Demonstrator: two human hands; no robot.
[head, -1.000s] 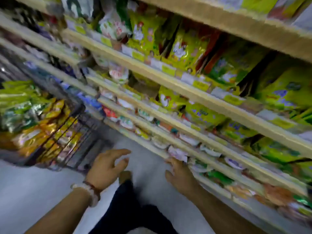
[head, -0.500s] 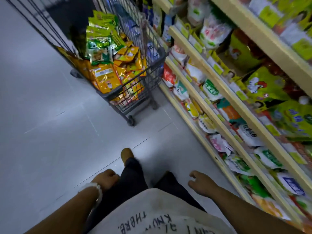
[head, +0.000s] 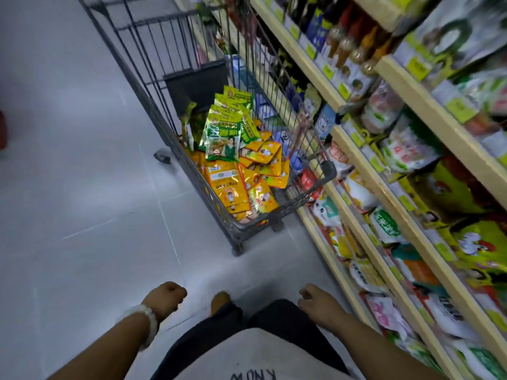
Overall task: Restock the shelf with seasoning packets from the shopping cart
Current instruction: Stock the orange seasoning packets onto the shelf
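Note:
A grey wire shopping cart stands ahead of me against the shelving, holding a heap of seasoning packets: green ones on top, yellow-orange ones below. My left hand, with a white bracelet at the wrist, hangs low at the lower left with curled fingers and holds nothing. My right hand hangs at the lower right, fingers loosely curled, also holding nothing. Both hands are well short of the cart. The shelf along the right carries rows of packets.
Bottles line the upper shelf behind the cart. Grey tiled floor spreads out on the left. My dark trousers and one foot show between my hands. A red object sits at the far left edge.
My view swung from the shelf down to the aisle and the cart, which now looks nearer. Both hands dropped from shelf height to my sides.

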